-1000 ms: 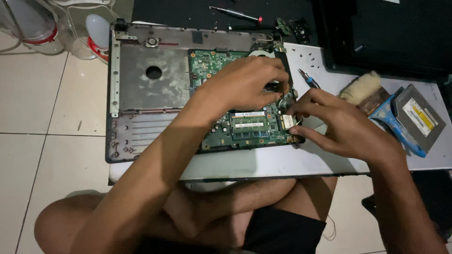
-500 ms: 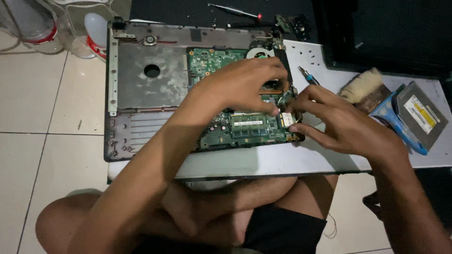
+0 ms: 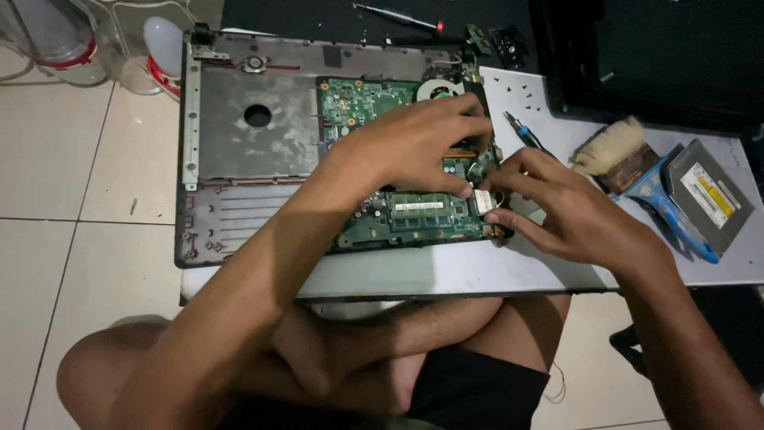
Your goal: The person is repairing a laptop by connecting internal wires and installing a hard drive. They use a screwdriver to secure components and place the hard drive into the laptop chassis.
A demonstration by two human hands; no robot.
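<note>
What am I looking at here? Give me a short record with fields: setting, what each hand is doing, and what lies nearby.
Setting: opened grey laptop base on a white board, on a tiled floor
Left hand: lies across the green circuit board, fingertips down at its right edge
Right hand: pinches at the same edge, beside a small white chip
Nearby: tan-bristled brush, blue-handled tool, grey optical drive, thin screwdriver

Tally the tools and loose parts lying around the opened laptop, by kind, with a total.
Screwdrivers: 2, a red-tipped screwdriver above the laptop base and a blue-handled screwdriver beside the right hand.
Brushes: 1, the blue-handled brush.
Optical drives: 1, the grey optical drive.
Total: 4.
</note>
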